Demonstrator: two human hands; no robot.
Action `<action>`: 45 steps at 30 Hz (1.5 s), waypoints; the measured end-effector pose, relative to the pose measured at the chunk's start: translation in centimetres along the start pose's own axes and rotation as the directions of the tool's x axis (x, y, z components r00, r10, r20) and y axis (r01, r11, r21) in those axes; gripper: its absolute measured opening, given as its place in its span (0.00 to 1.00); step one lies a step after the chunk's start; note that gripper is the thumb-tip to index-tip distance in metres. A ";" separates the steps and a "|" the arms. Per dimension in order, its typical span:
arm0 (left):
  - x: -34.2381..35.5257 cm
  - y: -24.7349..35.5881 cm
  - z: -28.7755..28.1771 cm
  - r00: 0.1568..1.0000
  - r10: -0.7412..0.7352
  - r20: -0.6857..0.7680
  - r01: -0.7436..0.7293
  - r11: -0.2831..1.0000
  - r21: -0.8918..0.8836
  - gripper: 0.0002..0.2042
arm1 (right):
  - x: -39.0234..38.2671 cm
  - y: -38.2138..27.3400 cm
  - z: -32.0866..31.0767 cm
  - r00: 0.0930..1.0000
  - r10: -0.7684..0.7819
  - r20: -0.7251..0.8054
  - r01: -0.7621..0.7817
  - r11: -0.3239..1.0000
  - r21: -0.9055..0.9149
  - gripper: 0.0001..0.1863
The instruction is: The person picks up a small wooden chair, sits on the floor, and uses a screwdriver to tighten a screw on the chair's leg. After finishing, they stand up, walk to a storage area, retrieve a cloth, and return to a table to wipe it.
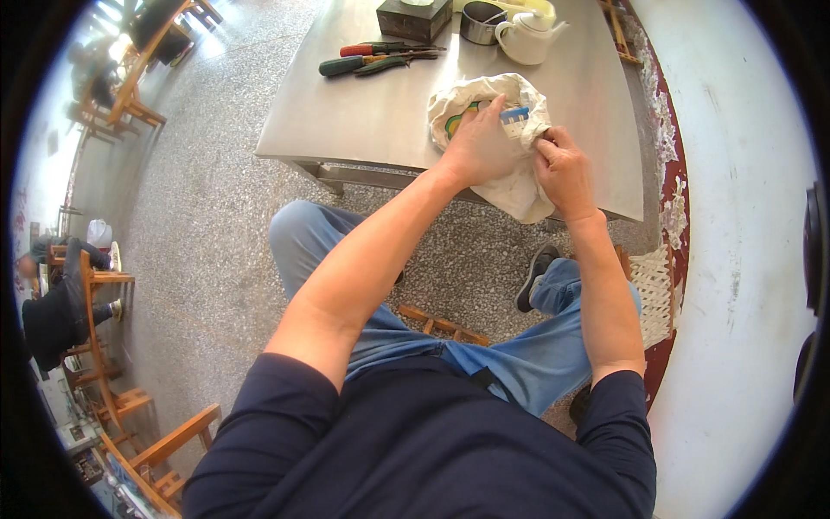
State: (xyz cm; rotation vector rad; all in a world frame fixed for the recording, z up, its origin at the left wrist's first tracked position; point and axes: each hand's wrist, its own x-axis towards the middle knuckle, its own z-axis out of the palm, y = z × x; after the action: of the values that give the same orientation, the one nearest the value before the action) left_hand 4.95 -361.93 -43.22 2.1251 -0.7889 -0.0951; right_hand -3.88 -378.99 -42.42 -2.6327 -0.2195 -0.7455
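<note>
A cream cloth bag (516,197) with its mouth spread wide lies at the near edge of the metal table, part of it hanging over. My left hand (478,145) reaches into the mouth, slightly blurred; its fingers are partly hidden, so I cannot tell if they grip anything. Beside those fingers in the bag show a green and yellow rounded item (453,124) and a blue and white item (516,118), neither clear enough to name. My right hand (566,173) is closed on the bag's right rim, pinching the cloth between thumb and fingers.
On the metal table (363,121) lie red-handled (359,50) and green-handled (340,66) tools, by a dark box (413,19), a metal cup (481,24) and a white teapot (529,40). A wall (735,259) stands right; wooden chairs (105,346) and a seated person (54,316) are left.
</note>
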 end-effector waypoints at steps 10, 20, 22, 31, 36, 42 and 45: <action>0.1 -0.5 0.3 1.000 -0.016 0.013 0.016 1.000 -0.007 0.54 | -0.5 -2.0 0.1 0.995 0.088 0.046 -0.095 0.979 0.180 0.11; 0.0 -0.4 -0.2 0.999 0.007 0.033 -0.007 1.000 -0.013 0.53 | -0.6 0.0 -0.7 0.963 0.270 -0.012 -0.265 0.952 0.153 0.11; -0.1 -0.2 -0.1 0.999 -0.016 0.034 0.017 1.000 -0.016 0.53 | -1.0 0.0 -0.2 0.984 0.180 -0.001 -0.178 0.975 0.133 0.11; -0.2 -0.2 -0.5 0.996 0.084 0.017 -0.084 0.996 0.003 0.53 | -1.3 -1.8 0.1 0.990 0.131 0.049 -0.139 0.962 0.234 0.13; -0.2 0.3 -0.7 0.980 0.194 -0.032 -0.189 0.975 0.112 0.54 | -0.5 -2.8 0.2 0.992 0.083 0.095 -0.100 0.978 0.184 0.13; -0.3 -0.8 -0.4 0.983 0.183 -0.016 -0.182 0.982 0.053 0.54 | -0.5 -0.8 -0.3 0.992 0.125 0.029 -0.126 0.991 0.042 0.11; -0.3 -0.6 -0.4 0.983 0.181 -0.005 -0.180 0.981 0.070 0.54 | -0.9 -1.0 0.0 0.994 0.105 0.010 -0.105 0.991 0.079 0.10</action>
State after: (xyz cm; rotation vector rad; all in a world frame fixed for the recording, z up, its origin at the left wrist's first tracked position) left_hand 5.15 -361.21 -43.50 2.1060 -0.9869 0.0415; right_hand -4.87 -378.13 -42.58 -2.5497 -0.1090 -0.6803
